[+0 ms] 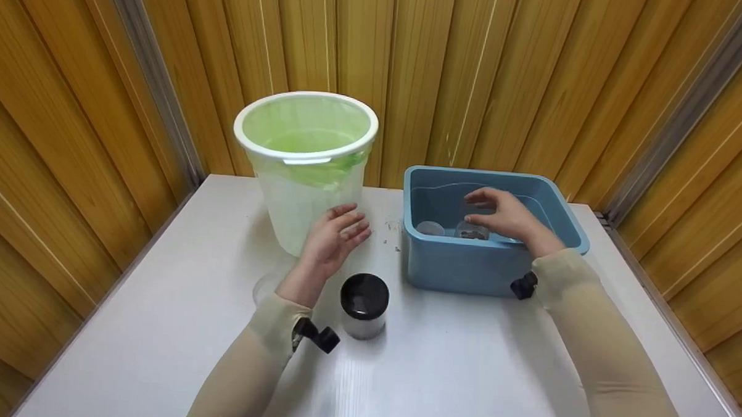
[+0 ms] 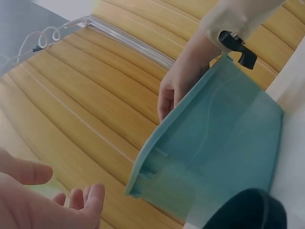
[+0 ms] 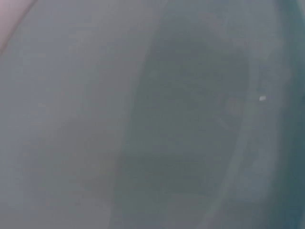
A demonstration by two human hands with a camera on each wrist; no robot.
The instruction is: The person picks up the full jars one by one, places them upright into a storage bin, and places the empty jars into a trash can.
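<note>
My left hand (image 1: 338, 234) hovers open, fingers spread and relaxed, beside the lower wall of a white bucket (image 1: 304, 169) lined with a green bag; the left wrist view shows its palm (image 2: 57, 202) holding nothing. My right hand (image 1: 500, 214) reaches into a blue plastic tub (image 1: 467, 267), fingers loosely curved over a small clear container (image 1: 472, 232) with something dark in it. Whether they touch it I cannot tell. From the left wrist view that hand (image 2: 172, 90) dips behind the tub's rim (image 2: 190, 119). The right wrist view is only a blue-grey blur.
A clear jar with a black lid (image 1: 364, 304) stands on the white table (image 1: 464, 372) near my left wrist. A clear round lid (image 1: 264, 286) lies left of that arm. Another clear piece (image 1: 431, 228) sits in the tub. Wooden panel walls close in on three sides.
</note>
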